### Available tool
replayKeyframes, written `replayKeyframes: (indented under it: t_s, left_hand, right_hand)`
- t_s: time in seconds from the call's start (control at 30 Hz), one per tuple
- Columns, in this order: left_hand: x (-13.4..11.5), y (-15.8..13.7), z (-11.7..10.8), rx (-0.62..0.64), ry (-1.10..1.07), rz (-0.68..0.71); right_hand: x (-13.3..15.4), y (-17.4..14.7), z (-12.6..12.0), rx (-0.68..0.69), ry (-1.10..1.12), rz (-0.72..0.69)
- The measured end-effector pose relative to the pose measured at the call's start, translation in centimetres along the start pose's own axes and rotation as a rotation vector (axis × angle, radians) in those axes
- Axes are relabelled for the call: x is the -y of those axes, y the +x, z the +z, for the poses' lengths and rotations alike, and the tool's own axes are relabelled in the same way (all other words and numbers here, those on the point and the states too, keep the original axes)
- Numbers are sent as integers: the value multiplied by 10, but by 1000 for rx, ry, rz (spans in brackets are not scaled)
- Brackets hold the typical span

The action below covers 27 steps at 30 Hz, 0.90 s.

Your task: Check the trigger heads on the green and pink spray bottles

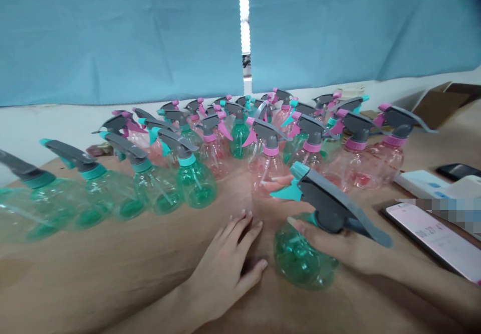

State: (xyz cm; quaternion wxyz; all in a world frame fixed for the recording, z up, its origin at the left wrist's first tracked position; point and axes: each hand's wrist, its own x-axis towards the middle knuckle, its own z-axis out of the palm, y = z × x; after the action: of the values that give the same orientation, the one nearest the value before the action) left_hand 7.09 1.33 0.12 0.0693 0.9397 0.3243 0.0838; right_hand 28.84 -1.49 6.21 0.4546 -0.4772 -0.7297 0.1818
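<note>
A spray bottle [302,264] with a clear green body, grey head and teal trigger tilts at the front right of the table. My right hand [332,243] is closed around its neck, thumb in front and some fingers showing behind the trigger. Left of it, my left hand [229,259] lies palm down on the wooden table, fingers stretched out and holding nothing. Closest beyond my left hand are a green spray bottle [197,186] and a pink spray bottle [267,168], both upright.
Several more green bottles [124,198] line the left, and several pink bottles [381,161] stand at the back right. A phone [432,233] showing a timer lies on the right, near a dark phone [460,172]. Behind them is a cardboard box [436,106]. A blue curtain [112,38] hangs beyond.
</note>
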Motion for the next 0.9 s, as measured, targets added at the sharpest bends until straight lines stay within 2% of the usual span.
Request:
replayKeyframes:
  t_s: [0.3,0.6,0.73,0.9]
  left_hand:
    - [1,-3,5,-24,-13,3]
    - [1,0,3,-20,0,-10]
    - [1,-2,4,-30,-5,8]
    - [2,-1,4,-34,-4,2]
  right_hand:
    - [1,4,0,34,32,11]
    - [0,21,-5,62,305,314]
    - [1,22,-6,58,292,301]
    - [-4,19,-7,61,168,323]
